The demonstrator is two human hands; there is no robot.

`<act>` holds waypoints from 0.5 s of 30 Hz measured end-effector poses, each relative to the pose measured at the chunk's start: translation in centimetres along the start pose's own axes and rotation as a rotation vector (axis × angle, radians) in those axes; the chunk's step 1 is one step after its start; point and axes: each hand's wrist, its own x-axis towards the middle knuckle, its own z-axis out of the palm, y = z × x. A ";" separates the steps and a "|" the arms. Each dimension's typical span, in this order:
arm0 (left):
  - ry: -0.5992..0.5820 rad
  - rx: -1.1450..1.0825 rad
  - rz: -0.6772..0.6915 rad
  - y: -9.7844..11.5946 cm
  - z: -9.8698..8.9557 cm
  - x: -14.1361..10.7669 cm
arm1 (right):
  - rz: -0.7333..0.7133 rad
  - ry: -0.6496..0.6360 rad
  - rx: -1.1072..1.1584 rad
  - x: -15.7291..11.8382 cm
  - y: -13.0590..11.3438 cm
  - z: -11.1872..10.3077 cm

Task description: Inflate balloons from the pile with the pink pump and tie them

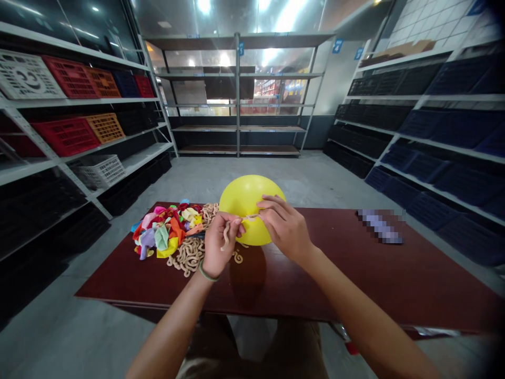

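Observation:
An inflated yellow balloon (252,190) sits above the table in front of me, just behind both hands. My left hand (221,239) is closed in a pinch at the balloon's neck, with a beige cord (226,236) hanging over its fingers. My right hand (284,227) pinches the other stretch of this cord near the neck, its upper fingers lying against the balloon. Left of my left hand lies a heap of limp, uninflated balloons (161,231) in many colours. Curled beige cords (188,255) are piled beside them, and a few loose curls lie by my left hand.
The dark red table (335,273) spans the front. A blurred, pixelated flat object (379,226) rests at its right. Shelving with crates (67,131) stands at the left, dark bins (442,158) fill the right shelves, and a metal rack (238,105) is at the back.

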 end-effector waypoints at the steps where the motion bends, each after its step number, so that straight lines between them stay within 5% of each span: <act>1: 0.000 -0.013 -0.007 0.0 0.1 0.2 | 0.003 0.009 -0.001 0.0 0.2 0.1; 5: 0.041 -0.072 0.002 -0.5 0.2 1.1 | 0.040 0.047 0.029 -0.6 2.1 0.9; 8: 0.036 -0.094 0.009 -1.6 -0.1 0.9 | 0.297 0.148 0.186 -2.1 4.0 2.4; 12: -0.066 -0.082 0.005 -3.4 0.3 0.2 | 0.749 0.206 0.689 -4.2 5.1 5.0; 15: -0.113 -0.019 -0.014 -4.1 1.0 0.1 | 0.855 0.245 1.046 -4.6 4.4 6.0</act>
